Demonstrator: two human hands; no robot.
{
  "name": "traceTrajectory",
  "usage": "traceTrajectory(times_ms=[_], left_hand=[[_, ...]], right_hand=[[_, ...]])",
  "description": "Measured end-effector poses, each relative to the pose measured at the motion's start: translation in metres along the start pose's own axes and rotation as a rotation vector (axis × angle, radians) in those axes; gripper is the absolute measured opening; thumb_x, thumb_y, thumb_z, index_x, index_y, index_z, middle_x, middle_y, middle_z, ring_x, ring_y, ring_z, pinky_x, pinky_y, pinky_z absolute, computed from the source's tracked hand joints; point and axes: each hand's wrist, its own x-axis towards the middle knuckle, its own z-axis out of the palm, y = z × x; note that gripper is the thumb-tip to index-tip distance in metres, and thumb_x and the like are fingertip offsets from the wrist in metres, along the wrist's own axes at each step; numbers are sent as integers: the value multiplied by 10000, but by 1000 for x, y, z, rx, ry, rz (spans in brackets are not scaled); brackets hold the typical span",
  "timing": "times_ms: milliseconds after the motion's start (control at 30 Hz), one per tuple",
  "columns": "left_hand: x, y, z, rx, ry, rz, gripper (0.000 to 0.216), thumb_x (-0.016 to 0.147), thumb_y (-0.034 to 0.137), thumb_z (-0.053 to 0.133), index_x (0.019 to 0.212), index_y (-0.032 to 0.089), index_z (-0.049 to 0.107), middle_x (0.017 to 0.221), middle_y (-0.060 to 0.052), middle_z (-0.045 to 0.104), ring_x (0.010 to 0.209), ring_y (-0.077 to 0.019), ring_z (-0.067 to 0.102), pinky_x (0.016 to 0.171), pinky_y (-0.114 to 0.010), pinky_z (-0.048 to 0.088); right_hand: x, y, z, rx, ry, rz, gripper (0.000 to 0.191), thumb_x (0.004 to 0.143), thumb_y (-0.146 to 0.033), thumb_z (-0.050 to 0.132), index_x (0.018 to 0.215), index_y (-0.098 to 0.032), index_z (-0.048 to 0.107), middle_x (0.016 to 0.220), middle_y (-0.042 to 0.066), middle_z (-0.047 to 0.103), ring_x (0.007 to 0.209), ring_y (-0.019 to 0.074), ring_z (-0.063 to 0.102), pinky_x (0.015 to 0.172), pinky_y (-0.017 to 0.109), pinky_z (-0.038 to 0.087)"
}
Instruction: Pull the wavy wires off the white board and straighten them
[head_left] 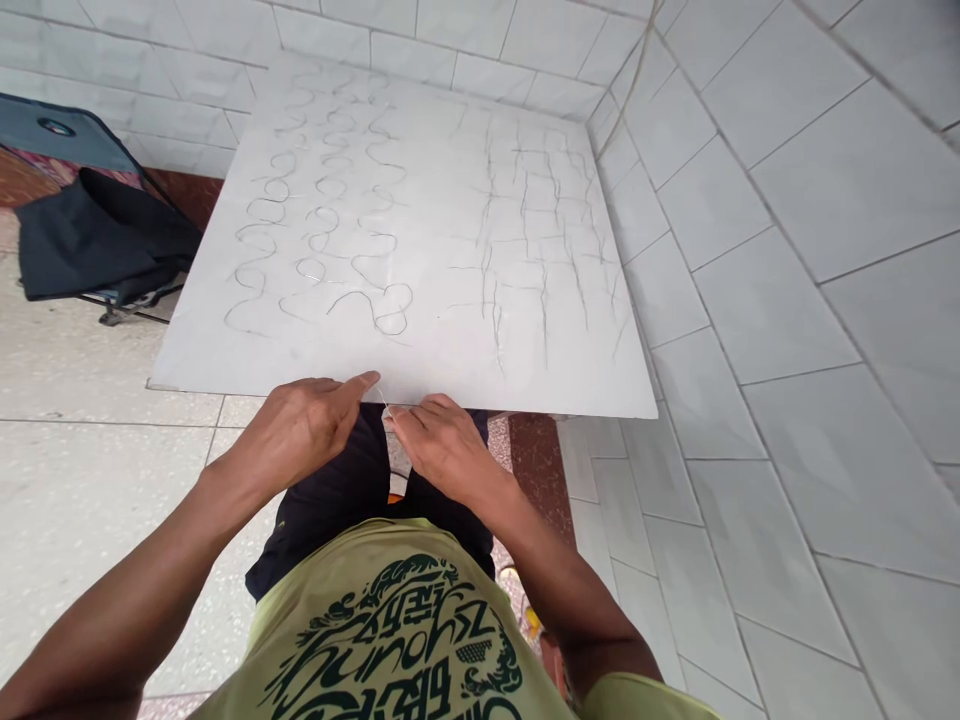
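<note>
My left hand [319, 418] is at the near edge of a white board [442, 375], thumb and fingers pinched together. Close by on its right, my right hand [442, 440] is closed too, its thumb against the fingers. A short, thin, pale strand [382, 394] runs between the two sets of fingertips; its material is too fine to make out. On the board's left half are rows of wavy, looping thin dark lines [390, 310]. Crossing thin lines [525, 210] make a rough grid on the right half. Whether these lines are drawn or laid-on strands, I cannot tell.
White tiled walls [795, 300] border the board at the back and right. A folding chair [67, 140] with a dark cloth [97, 235] over it stands to the left. A thin cable [634, 80] hangs in the corner. Below lies a speckled floor [90, 490].
</note>
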Motion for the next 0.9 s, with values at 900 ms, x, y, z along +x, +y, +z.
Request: traceTrajectory(times_ms=[900], left_hand=[[5, -17, -9, -52, 56, -55, 416, 1038, 253, 437, 1374, 151, 660, 837, -81, 758, 661, -220, 675, 590, -320, 479]], right_hand=[[-15, -13, 9, 1521, -237, 619, 585, 1074, -619, 391, 1384, -159, 579, 802, 31, 719, 587, 140, 648, 551, 253, 476]])
